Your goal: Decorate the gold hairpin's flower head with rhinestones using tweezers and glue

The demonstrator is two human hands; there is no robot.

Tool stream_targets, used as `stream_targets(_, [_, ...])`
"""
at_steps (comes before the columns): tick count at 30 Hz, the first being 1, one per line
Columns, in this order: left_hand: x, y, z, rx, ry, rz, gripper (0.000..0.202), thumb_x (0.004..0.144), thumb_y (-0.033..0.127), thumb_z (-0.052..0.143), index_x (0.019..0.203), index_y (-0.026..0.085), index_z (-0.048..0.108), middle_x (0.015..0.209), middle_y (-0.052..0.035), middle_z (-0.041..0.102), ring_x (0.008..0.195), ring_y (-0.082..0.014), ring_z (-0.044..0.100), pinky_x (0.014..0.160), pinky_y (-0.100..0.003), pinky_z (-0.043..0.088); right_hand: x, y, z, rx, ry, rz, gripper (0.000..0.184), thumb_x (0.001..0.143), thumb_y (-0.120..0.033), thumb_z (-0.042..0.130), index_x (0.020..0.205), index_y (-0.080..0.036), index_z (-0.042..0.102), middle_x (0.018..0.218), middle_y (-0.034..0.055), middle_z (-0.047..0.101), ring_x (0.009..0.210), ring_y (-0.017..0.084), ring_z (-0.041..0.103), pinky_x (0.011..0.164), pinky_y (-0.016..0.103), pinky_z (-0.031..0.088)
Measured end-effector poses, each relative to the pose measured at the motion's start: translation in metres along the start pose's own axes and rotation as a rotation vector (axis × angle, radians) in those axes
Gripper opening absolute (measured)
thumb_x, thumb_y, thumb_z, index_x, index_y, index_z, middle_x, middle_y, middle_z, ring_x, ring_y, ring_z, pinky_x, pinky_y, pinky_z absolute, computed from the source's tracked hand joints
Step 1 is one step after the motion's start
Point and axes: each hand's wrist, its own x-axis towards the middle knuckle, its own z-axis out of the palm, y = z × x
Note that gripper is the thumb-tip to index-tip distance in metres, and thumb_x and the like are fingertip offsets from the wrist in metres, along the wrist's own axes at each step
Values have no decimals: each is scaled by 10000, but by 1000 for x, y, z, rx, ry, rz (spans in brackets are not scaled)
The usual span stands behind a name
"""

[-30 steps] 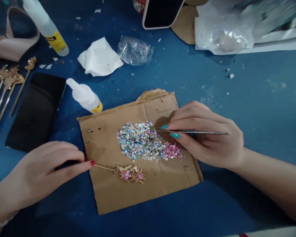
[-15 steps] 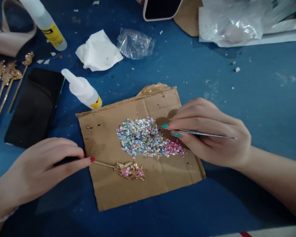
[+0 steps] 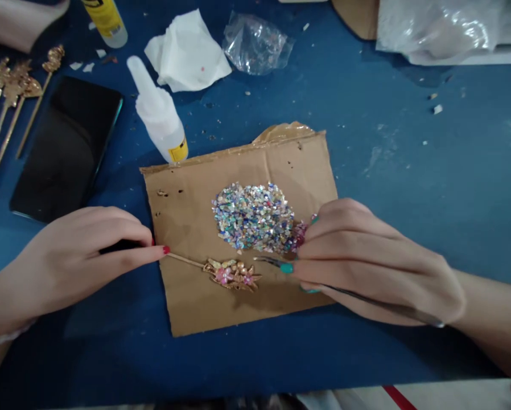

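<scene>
My left hand (image 3: pixel 93 256) pinches the stem of a gold hairpin (image 3: pixel 234 275), whose head carries pink flowers and gold leaves and lies over the cardboard (image 3: pixel 196 319). In my right hand (image 3: pixel 375 262) is a pair of tweezers (image 3: pixel 379 304), gripped between thumb and fingers. Their tips are just above and right of the hairpin's head; whether they hold a chip is too small to tell. Behind them spreads a pile of shiny blue, white and green chips (image 3: pixel 253 216). A smaller heap of pink chips (image 3: pixel 298 234) is partly hidden by my right hand.
A glue bottle (image 3: pixel 161 119) stands at the cardboard's back edge. Beyond are a black phone (image 3: pixel 68 148), several gold hairpins (image 3: pixel 14 97), another bottle (image 3: pixel 108 23), a crumpled tissue (image 3: pixel 187 54) and a clear plastic bag (image 3: pixel 258 44). Plastic packaging (image 3: pixel 443 28) lies back right.
My right hand has brought the tweezers from the chip pile toward me, close to the hairpin's head. My left hand keeps its pinch on the stem. The view has shifted.
</scene>
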Motion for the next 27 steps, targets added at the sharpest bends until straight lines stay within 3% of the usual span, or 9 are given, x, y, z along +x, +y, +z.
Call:
stream_targets(6, [0, 4, 0, 2, 2, -28, 574, 1017, 577, 290, 731, 293, 699, 703, 123, 689, 662, -47, 635, 624, -200, 460, -3, -5, 3, -43, -20, 16, 104, 960, -101, 557, 1010, -138, 641, 900, 58, 710, 941, 158, 609, 857, 346, 511])
stream_targets(11, [-3, 2, 2, -34, -8, -45, 555, 1015, 585, 311, 745, 295, 700, 723, 134, 684, 680, -35, 622, 643, -191, 443, -5, -1, 14, -42, 100, 10, 136, 984, -113, 511, 984, -138, 645, 872, 59, 695, 917, 156, 609, 830, 346, 506])
stream_targets(18, [-10, -3, 3, -72, -62, -104, 489, 979, 617, 402, 767, 307, 715, 741, 124, 702, 696, -59, 647, 657, -205, 459, -6, -2, 13, -34, 127, 4, 153, 976, -117, 507, 969, -131, 659, 860, 60, 693, 888, 167, 624, 797, 355, 517])
stream_targets(23, [-12, -6, 3, -86, -96, -162, 495, 961, 651, 411, 789, 317, 734, 759, 107, 712, 699, -85, 654, 656, -224, 459, -1, -1, 1, -81, -22, 2, 102, 950, -130, 566, 980, -149, 661, 867, 55, 720, 884, 172, 656, 783, 347, 550])
stream_targets(27, [-12, -4, 4, -102, -96, -171, 471, 960, 648, 433, 812, 311, 726, 786, 112, 707, 710, -71, 645, 671, -204, 450, 1, 1, -2, -79, -35, -27, 92, 930, -115, 583, 981, -132, 658, 858, 65, 721, 878, 177, 652, 767, 350, 552])
